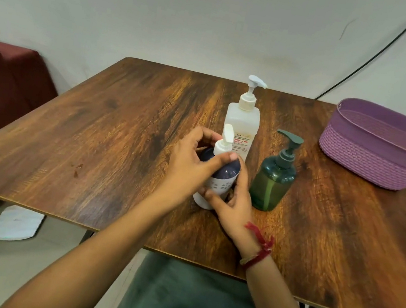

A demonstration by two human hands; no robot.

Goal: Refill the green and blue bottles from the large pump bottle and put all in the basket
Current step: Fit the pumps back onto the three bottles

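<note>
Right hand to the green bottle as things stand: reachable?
Probably yes. The green bottle stands just beside the right hand, on its right, with nothing between them. But that hand is busy gripping the blue bottle, so it would have to let go first.

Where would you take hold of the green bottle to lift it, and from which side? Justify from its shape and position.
Wrap the round body of the green bottle below the shoulder, coming from the right. It stands upright, its body is the widest steady part, and the pump head would likely sink if pressed. The right hand and the blue bottle crowd its left side.
</note>
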